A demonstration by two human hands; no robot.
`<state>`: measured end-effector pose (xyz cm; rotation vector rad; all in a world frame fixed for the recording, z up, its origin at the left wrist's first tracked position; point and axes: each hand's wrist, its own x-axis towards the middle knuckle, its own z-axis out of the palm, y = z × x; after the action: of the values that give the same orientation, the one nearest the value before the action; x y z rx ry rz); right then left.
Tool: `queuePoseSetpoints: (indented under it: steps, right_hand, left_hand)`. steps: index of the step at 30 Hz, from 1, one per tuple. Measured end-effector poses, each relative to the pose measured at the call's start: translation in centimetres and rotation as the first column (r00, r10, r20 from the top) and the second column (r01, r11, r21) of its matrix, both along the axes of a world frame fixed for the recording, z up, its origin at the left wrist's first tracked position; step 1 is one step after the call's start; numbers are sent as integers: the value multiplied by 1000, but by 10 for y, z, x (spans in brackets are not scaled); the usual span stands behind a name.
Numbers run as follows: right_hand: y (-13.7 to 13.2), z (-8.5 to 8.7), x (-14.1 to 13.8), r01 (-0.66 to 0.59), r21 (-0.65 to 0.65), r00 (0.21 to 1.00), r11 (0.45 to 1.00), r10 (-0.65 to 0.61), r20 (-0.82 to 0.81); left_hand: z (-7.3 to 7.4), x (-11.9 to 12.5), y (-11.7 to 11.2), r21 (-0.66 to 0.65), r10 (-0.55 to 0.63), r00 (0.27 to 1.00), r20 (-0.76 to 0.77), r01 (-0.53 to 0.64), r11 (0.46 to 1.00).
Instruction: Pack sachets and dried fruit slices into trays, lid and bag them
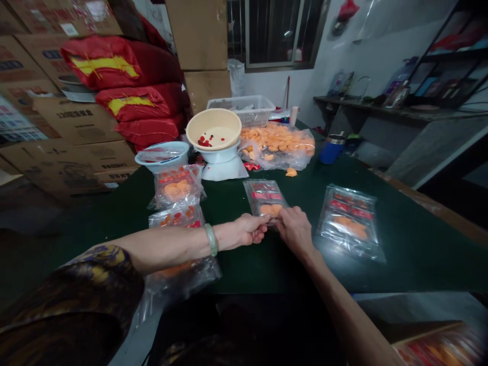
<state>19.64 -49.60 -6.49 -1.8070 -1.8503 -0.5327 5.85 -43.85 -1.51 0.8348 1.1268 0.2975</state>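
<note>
A clear plastic packet (265, 195) with red pieces and orange pieces inside lies on the green table in front of me. At its near end, my left hand (251, 229) pinches the edge between closed fingers, a jade-coloured bangle on its wrist. From the other side my right hand (295, 226) grips the same near edge, fingers bent over it. Similar filled packets (348, 218) lie stacked to the right. More packets (177, 188) are piled to the left, some partly covered by my left arm.
A cream basin (213, 119) with a few red pieces sits on a pale scale (224, 168). Nearby are a light-blue basin (163, 152), a white basket (259, 104), a bag of orange pieces (282, 142) and a blue cup (332, 150). Cartons (72, 119) and red sacks (125, 66) stand left.
</note>
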Motion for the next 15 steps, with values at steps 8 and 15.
queuePoseSetpoints:
  steps: [8,15]
  right_hand:
    - [21,2,-17,-58,-92,993,994,67,100]
    - [44,10,-40,-86,-124,993,989,95,69]
  left_hand:
    - [2,-15,5,-23,-51,998,-48,50,998]
    - [10,-27,5,-20,-155,974,-164,153,988]
